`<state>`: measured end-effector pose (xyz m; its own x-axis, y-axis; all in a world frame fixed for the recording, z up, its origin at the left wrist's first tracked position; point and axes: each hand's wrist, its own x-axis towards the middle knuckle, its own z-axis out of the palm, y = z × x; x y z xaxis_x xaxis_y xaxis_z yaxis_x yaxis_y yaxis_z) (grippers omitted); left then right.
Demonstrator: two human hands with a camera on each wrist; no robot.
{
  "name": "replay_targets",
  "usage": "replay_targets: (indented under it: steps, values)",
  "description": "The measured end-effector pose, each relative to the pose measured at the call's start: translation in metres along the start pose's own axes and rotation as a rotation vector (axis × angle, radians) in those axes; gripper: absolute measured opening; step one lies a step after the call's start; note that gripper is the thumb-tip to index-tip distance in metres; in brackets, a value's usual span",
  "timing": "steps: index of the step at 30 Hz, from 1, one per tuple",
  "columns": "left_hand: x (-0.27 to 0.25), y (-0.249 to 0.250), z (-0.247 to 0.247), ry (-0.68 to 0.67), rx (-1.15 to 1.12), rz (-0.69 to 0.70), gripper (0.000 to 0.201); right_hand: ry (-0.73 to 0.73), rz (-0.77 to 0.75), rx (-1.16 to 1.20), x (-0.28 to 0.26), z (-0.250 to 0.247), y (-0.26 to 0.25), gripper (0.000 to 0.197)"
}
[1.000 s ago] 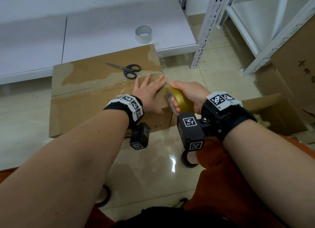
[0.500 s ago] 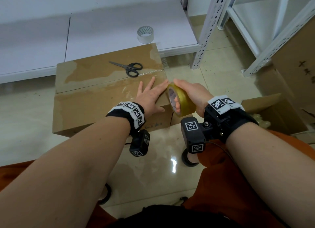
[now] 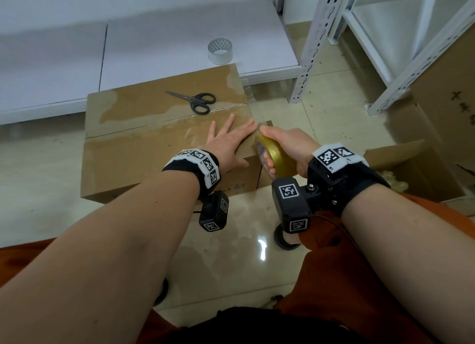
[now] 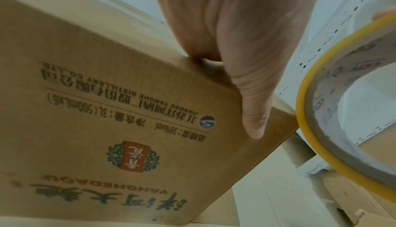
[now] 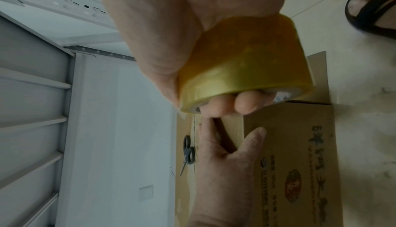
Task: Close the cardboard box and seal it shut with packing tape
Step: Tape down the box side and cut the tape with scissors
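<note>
**Off the right-hand end of the box, roll in my grip**

Under my flat left hand lies the brown corrugated cardboard box, flaps down and meeting in a seam just beyond my fingertips. The fingers are straight and spread on the top panel, and the thumb hangs over the near edge onto the printed side. My right hand is clenched on the yellow-tinted roll of clear packing tape: fingers threaded through the core, thumb over the outer winding, the roll standing on edge just past the box's right end, close to my left fingertips.

I judge the board stiff across a panel but springy at the flaps, so my palm has to keep bearing down near the seam or the flaps will lift. The top carries glossy patches of old film, and fresh tape may bond poorly there. The roll feels like a light, rigid ring; its outer face is slick, so the hold belongs inside the core. The film itself is thin, and would likely wrinkle or stick to itself if it goes slack. Whether a strip already bridges from the roll to the box, I cannot tell.

Beyond my left fingers, black-handled scissors rest on the far flap. A second, whitish tape roll stands on the low white shelf behind.
</note>
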<state>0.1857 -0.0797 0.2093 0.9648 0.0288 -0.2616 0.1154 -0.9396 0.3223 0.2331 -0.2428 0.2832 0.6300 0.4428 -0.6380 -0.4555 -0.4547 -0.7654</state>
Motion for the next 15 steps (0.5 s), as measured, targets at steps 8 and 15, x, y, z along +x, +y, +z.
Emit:
replay_targets:
  steps: [8, 15]
  values:
    - [-0.002, 0.003, -0.005, -0.016, 0.018, -0.005, 0.098, -0.016, 0.035, -0.012, -0.001, -0.002, 0.010, 0.043]
    - [-0.003, 0.003, -0.006, -0.030, 0.028, -0.011, 0.098, -0.033, 0.102, 0.004, 0.001, -0.004, 0.014, 0.043]
